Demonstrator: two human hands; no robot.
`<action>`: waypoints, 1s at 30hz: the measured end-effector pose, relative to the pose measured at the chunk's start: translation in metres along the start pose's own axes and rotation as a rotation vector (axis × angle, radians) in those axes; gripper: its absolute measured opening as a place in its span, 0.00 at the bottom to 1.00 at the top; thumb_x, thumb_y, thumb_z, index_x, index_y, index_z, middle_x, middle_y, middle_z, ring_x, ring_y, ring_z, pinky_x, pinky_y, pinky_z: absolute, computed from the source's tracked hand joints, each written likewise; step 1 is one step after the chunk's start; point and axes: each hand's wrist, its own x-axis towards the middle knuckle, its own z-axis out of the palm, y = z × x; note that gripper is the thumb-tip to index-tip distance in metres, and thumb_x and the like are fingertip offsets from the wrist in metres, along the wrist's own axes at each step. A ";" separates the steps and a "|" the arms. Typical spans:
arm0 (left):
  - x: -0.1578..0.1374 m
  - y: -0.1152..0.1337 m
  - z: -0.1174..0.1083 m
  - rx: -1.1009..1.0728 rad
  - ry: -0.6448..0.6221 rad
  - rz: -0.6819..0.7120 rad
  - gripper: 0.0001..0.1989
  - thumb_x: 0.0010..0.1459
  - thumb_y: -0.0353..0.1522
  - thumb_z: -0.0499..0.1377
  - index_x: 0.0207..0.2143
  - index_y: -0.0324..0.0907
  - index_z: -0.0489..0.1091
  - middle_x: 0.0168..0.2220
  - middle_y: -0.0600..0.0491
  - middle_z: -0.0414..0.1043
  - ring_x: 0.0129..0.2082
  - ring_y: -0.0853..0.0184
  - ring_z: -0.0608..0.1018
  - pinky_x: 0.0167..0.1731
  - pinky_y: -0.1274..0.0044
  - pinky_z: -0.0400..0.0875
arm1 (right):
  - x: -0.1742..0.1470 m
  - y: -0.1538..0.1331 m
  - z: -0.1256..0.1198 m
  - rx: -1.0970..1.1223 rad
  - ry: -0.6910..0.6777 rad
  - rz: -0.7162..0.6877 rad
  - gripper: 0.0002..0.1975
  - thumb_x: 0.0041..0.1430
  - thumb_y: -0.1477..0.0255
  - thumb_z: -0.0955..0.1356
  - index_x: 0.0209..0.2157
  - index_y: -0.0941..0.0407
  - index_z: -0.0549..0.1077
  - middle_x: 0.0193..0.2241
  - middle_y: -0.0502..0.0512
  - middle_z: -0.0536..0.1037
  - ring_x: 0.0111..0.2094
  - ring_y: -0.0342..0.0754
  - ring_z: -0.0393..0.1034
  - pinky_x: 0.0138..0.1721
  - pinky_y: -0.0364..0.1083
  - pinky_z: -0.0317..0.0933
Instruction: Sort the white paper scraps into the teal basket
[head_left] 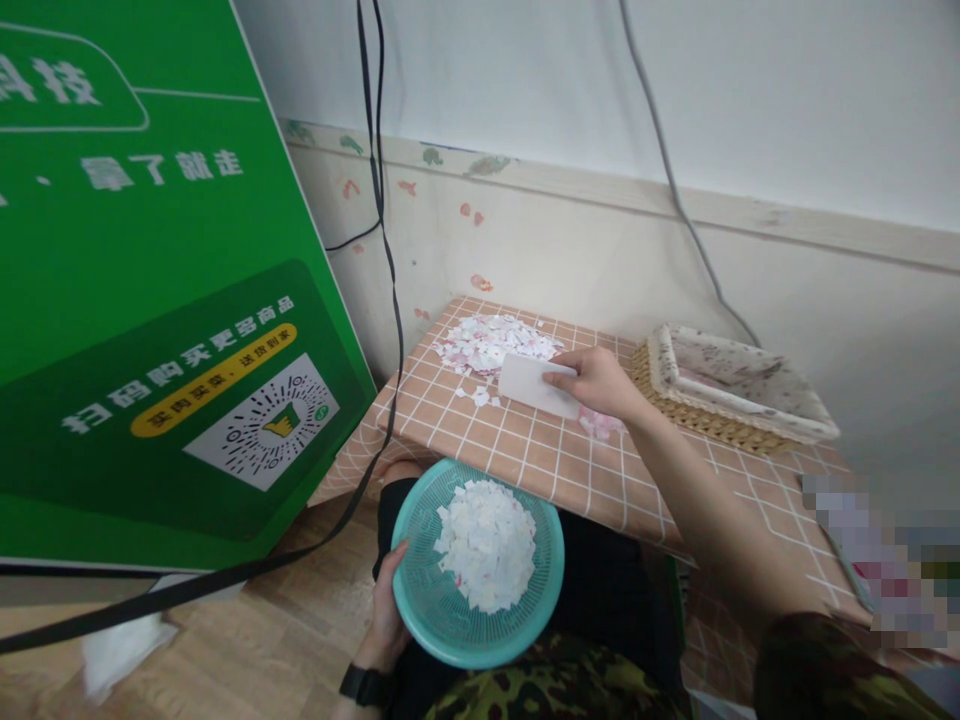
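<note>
My left hand [388,607] grips the left rim of a round teal plastic basket [420,620] at my lap, just below the table edge. Inside the basket lies a heap of small white paper scraps [487,545]. Over the table, my right hand [596,380] pinches a flat white card [532,383] between thumb and fingers. The card's far end is close to a spread pile of white and pinkish paper scraps [495,342]. A few loose bits lie in front of that pile. Partly hidden behind the card and hand is a patch of pink scraps [600,425].
A brown checked cloth covers the table [480,440]. At its right stands a wicker basket [720,430] with a patterned lining. A large green panel [150,280] fills the left, and a black strap [397,340] hangs before the table's left corner. Behind is a wall [570,250].
</note>
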 end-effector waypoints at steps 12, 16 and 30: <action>0.002 -0.001 -0.003 -0.012 -0.018 -0.011 0.09 0.46 0.35 0.63 0.29 0.38 0.76 0.26 0.50 0.79 0.26 0.61 0.78 0.32 0.70 0.72 | -0.002 -0.006 -0.004 -0.138 -0.079 -0.105 0.11 0.56 0.70 0.64 0.31 0.55 0.79 0.23 0.50 0.77 0.25 0.43 0.68 0.28 0.42 0.56; 0.003 -0.001 -0.002 -0.020 -0.012 0.019 0.09 0.45 0.34 0.64 0.29 0.38 0.76 0.26 0.51 0.79 0.26 0.61 0.78 0.32 0.70 0.73 | -0.005 -0.011 -0.016 -0.268 -0.155 -0.169 0.11 0.55 0.71 0.65 0.35 0.51 0.80 0.26 0.50 0.79 0.27 0.44 0.70 0.29 0.43 0.55; 0.004 -0.001 -0.005 -0.036 -0.018 -0.047 0.10 0.45 0.35 0.64 0.30 0.38 0.77 0.27 0.49 0.79 0.27 0.60 0.79 0.35 0.68 0.73 | -0.023 -0.010 -0.031 -0.346 -0.043 -0.150 0.12 0.56 0.72 0.65 0.38 0.51 0.79 0.31 0.52 0.81 0.30 0.46 0.73 0.31 0.43 0.58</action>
